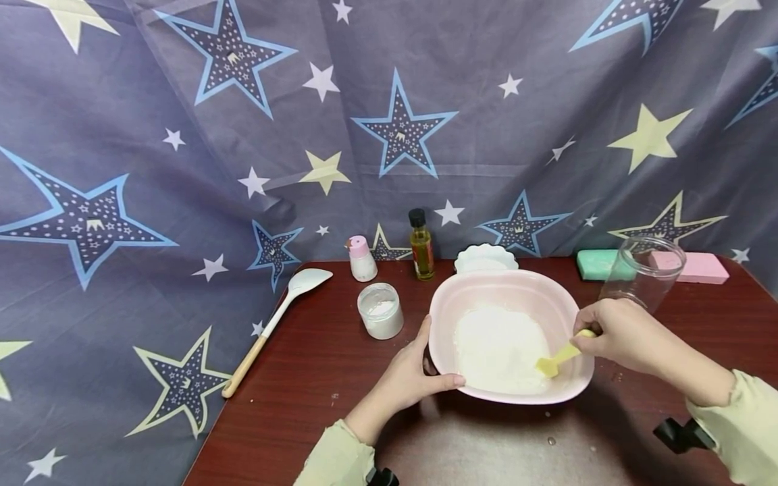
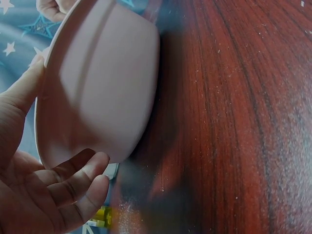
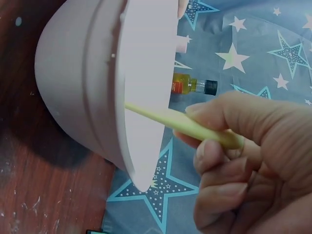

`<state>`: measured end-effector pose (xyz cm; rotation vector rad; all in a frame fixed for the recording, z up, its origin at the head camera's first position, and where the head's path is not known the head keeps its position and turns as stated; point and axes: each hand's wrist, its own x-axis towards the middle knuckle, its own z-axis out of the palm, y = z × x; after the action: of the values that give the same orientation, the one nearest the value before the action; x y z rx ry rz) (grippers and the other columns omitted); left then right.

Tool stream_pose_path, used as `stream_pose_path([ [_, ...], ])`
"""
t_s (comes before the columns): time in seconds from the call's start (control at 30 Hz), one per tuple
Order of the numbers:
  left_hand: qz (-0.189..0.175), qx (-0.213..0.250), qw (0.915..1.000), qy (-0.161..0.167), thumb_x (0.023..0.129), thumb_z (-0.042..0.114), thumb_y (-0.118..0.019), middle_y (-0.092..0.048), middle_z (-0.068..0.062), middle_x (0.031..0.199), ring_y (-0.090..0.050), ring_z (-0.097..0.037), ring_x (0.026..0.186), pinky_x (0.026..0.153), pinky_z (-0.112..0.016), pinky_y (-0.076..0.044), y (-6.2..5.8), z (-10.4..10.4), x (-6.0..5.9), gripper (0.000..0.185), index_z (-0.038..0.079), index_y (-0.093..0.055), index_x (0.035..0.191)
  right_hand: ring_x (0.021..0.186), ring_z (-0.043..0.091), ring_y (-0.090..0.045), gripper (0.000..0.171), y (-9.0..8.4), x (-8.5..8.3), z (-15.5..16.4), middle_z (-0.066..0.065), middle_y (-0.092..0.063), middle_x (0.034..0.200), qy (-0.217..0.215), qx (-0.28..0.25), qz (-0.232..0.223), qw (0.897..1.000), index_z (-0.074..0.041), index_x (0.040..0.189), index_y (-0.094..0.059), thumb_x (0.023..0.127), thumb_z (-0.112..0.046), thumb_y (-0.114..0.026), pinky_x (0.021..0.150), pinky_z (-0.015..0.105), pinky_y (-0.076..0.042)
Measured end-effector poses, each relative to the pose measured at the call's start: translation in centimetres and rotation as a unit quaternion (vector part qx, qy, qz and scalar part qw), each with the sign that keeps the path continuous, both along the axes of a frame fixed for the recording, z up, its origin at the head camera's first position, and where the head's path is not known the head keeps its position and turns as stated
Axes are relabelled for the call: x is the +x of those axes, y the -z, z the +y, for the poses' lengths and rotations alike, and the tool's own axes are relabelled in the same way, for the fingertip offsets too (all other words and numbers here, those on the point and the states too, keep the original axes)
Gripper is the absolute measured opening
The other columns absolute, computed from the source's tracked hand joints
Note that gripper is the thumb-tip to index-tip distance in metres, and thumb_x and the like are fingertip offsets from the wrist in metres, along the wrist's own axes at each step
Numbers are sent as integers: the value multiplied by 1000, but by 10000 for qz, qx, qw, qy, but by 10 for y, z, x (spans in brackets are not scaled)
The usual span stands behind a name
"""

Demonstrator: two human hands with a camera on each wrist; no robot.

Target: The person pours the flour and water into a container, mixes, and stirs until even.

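A pink basin [image 1: 510, 280] stands on the table with a smooth white mass [image 1: 501, 344], powder or liquid, covering its bottom. My left hand [image 1: 401, 378] holds the basin at its near left corner. In the left wrist view, the thumb lies on the rim and the curled fingers [image 2: 80, 183] rest against the outer wall. Between thumb and fingers, my right hand [image 1: 623, 334] pinches the handle of a small yellow spatula [image 1: 566, 352]. The spatula's head touches the white stuff at the basin's right side. In the right wrist view, the basin's wall hides that head.
Behind the basin stand an oil bottle [image 1: 422, 246], a pink-capped shaker [image 1: 362, 260], an open jar of white powder [image 1: 381, 312] and a scalloped white dish [image 1: 485, 258]. A clear jar [image 1: 638, 277] and green and pink blocks [image 1: 702, 268] sit right. A white spatula [image 1: 276, 324] lies left.
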<state>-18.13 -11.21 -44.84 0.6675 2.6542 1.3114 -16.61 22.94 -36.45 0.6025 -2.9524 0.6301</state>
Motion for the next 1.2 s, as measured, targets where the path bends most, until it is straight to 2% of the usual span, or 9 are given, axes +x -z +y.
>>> stream_pose_path([
  [0.23,21,-41,10000,3,73,43,-85,-61,-8,80,-55,-11,66,60,-22,-47,-1,-1,1,115,8,-14,157,53,0,-37,20,4,2,-4,-18,-47,56,-227,-228,-176,9993,-26,66,-65,75,-11,-76,48,21,-32],
  [0.37,29,-45,10000,7,73,43,-85,-62,-9,81,-54,-9,65,59,-22,-47,0,-1,2,115,9,-15,157,54,0,-40,21,9,2,-10,-18,-50,57,-192,-373,-275,9987,-26,66,-65,76,-12,-76,48,21,-34],
  [0.47,46,-37,10000,25,73,43,-85,-62,-11,82,-54,-9,65,59,-22,-47,0,-2,1,115,9,-14,157,55,1,-41,21,14,0,-15,-18,-49,57,-201,-492,-209,9984,-26,67,-64,76,-13,-77,50,22,-35],
  [0.8,65,-60,10000,27,73,44,-85,-62,-11,82,-57,-15,67,60,-22,-47,0,-1,0,115,10,-15,157,56,-1,-39,26,33,-5,-36,-20,-42,56,-340,-1027,473,9930,-28,64,-59,76,-12,-77,53,22,-35],
  [1.0,82,-104,9999,-2,72,44,-85,-62,-10,80,-55,-9,65,60,-22,-47,-1,-1,1,115,9,-15,157,56,-2,-37,30,44,-12,-47,-20,-39,58,-505,-1434,631,9864,-25,63,-57,77,-5,-75,53,20,-33],
  [1.2,74,-83,9999,-12,72,44,-85,-62,-9,80,-54,-8,65,60,-22,-47,-2,0,1,114,10,-16,157,56,2,-34,28,45,-18,-57,-15,-36,57,-149,-1429,627,9876,-21,63,-55,77,-4,-72,54,22,-31],
])
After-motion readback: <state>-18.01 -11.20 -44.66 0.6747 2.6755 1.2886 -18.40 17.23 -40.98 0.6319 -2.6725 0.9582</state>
